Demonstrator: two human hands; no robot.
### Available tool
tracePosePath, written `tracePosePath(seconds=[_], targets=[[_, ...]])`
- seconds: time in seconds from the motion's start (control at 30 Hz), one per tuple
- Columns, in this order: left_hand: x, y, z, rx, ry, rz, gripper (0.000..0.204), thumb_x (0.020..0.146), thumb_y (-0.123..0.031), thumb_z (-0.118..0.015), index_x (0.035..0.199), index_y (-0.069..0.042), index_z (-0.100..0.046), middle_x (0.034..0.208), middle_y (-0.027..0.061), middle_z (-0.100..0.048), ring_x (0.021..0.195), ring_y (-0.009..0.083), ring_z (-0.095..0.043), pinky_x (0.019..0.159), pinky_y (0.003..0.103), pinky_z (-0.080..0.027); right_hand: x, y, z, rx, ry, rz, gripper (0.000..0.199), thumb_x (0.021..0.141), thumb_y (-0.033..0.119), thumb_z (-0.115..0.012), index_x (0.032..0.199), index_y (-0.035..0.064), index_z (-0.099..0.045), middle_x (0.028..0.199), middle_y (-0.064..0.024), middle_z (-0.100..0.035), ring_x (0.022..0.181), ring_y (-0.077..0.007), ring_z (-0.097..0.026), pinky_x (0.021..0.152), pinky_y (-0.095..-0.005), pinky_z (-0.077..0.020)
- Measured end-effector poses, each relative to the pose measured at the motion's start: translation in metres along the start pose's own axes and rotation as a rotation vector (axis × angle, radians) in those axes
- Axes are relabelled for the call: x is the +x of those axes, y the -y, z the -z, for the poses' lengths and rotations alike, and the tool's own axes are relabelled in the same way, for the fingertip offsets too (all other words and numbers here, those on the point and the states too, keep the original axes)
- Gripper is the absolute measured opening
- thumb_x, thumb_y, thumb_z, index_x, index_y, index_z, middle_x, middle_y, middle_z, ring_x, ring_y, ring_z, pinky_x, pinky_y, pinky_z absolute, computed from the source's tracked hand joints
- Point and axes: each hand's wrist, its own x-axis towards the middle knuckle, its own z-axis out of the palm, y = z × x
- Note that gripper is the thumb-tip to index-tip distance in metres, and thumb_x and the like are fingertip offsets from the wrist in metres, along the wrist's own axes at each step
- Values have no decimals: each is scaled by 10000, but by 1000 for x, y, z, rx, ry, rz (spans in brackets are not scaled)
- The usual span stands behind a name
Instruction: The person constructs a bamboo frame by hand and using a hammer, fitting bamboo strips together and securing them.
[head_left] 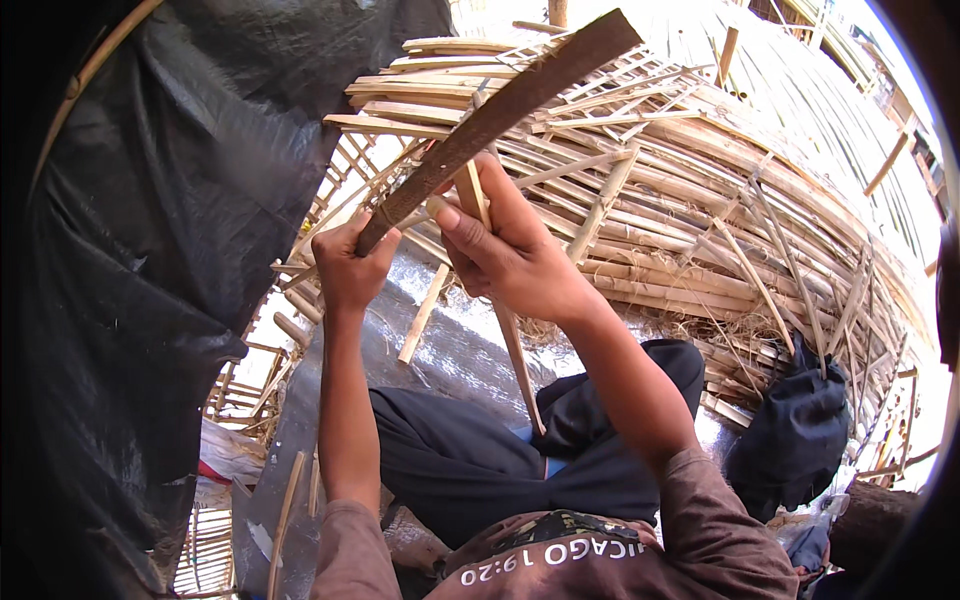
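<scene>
My left hand (352,262) is closed around the lower end of a machete (510,105), whose long, dark, flat blade slants up and to the right. My right hand (515,240) grips a split bamboo strip (512,345) between thumb and fingers. The strip's upper part meets or passes behind the blade; which of these I cannot tell. Its lower end hangs down over my lap (450,430), between my crossed legs. My left hand hides the machete's handle.
A big stack of bamboo strips (660,240) fills the far and right side. Black plastic sheeting (170,200) hangs at the left. A loose bamboo piece (425,315) lies on the grey sheet (370,350) before me. A dark bag or cloth bundle (795,430) sits at my right.
</scene>
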Motion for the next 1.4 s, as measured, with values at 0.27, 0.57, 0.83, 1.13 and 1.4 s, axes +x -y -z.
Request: tracePosePath(seconds=[0.27,0.57,0.83,1.13,1.4], targets=[[-11,3,6,48,-105,-17,146,776,-103,-724,695,-21,-634,483,27,-493,441,101,-470,455,312,-358,10,-15,-18,-272,-167,222,352,1061,245,-504,1331,26,-553,657,56,-439,570,-20,-398,492,-209,-335],[-14,9,15,37,-178,-42,208,767,-93,-734,643,-35,-577,493,32,-498,438,131,-472,465,320,-356,11,-1,-19,153,-27,-102,327,1059,312,-506,1044,4,-617,652,59,-435,554,-43,-379,501,-252,-339],[-24,-1,3,221,-166,25,179,796,-89,-692,656,-33,-596,498,49,-514,435,133,-492,470,336,-366,21,-38,-13,-470,-370,109,328,1062,327,-461,945,34,-551,629,-133,-591,554,-280,-567,516,-433,-392],[-28,-17,-10,273,-143,95,220,797,-142,-723,669,-41,-574,523,98,-543,463,288,-553,502,402,-411,23,-20,-23,-704,-591,103,387,1064,320,-430,848,10,-513,663,-241,-572,648,-476,-553,577,-539,-388],[-36,-7,0,183,-165,76,272,766,-118,-723,598,-57,-518,483,84,-496,427,251,-509,485,381,-387,18,-26,-18,-324,-357,-66,549,1070,421,-412,741,-12,-486,597,-63,-464,570,-189,-428,550,-380,-374]])
